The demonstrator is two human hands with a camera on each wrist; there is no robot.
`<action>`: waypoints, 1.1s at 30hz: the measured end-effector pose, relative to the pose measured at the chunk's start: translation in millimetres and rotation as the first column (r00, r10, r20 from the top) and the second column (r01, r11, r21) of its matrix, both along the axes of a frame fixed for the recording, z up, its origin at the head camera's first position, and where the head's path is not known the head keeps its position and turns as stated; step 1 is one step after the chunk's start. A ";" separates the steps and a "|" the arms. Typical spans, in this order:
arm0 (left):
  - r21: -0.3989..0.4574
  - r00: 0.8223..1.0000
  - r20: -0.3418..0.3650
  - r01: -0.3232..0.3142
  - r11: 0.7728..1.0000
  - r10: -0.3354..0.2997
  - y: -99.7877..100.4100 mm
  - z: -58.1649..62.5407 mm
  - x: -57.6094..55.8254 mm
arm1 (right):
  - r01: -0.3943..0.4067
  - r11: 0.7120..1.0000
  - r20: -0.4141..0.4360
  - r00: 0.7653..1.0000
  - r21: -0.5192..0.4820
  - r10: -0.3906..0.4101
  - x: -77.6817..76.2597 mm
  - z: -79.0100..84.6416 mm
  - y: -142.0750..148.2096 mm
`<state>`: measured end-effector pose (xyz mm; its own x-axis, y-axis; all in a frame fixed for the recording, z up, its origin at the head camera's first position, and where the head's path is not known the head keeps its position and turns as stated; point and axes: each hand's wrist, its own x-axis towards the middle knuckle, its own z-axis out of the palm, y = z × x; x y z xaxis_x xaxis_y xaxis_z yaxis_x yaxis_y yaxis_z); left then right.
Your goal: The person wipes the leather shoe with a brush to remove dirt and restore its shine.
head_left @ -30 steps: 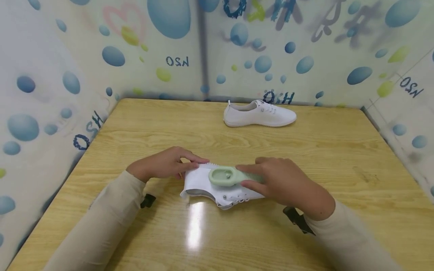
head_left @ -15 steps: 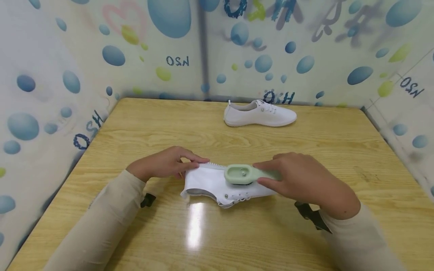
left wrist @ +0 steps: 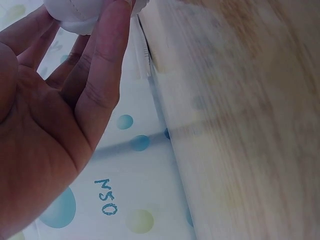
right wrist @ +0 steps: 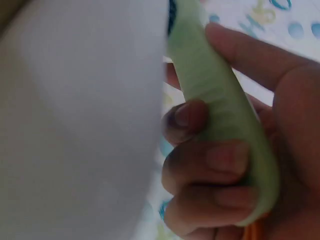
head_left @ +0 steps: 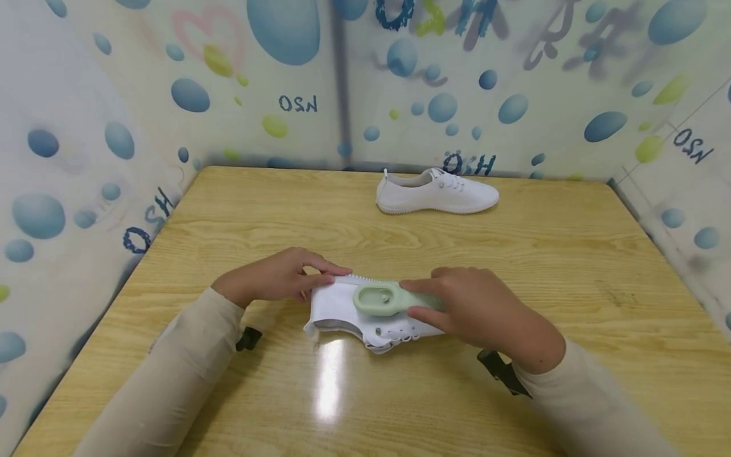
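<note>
A white lace-up shoe point(head_left: 337, 303) lies on its side on the table, sole edge away from me and opening toward me. At its heel end my left hand point(head_left: 280, 274) grips it between thumb and fingers; the left wrist view shows the white heel point(left wrist: 80, 12) at the fingertips. My right hand point(head_left: 480, 308) holds a pale green brush point(head_left: 374, 298) by its handle point(right wrist: 215, 100), with several fingers curled round it. The brush head lies over the shoe's side, and a bit of dark bristle shows in the right wrist view. The toe is hidden behind the right hand.
A second white shoe point(head_left: 442, 195) stands upright at the back of the wooden table point(head_left: 274, 216). Walls point(head_left: 400, 95) with blue and green spots rise behind and beside the table. Dark straps show near both wrists.
The brush in my right hand slid right, toward the toe, half a second ago and is now back left toward the heel. My left hand and the shoe have stayed in place.
</note>
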<state>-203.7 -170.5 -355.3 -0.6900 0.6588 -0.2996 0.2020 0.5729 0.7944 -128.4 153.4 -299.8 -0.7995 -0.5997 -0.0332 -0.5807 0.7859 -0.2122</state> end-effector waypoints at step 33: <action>-0.001 1.000 0.022 -0.014 1.000 0.014 0.4 1.2 0.6 | 0.077 0.997 0.016 0.997 0.002 -0.077 -3.1 3.8 5.8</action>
<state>-203.2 -170.1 -354.1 -0.6928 0.6486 -0.3152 0.1765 0.5763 0.7979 -131.5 159.3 -295.9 -0.8429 -0.5361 -0.0467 -0.5148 0.8287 -0.2197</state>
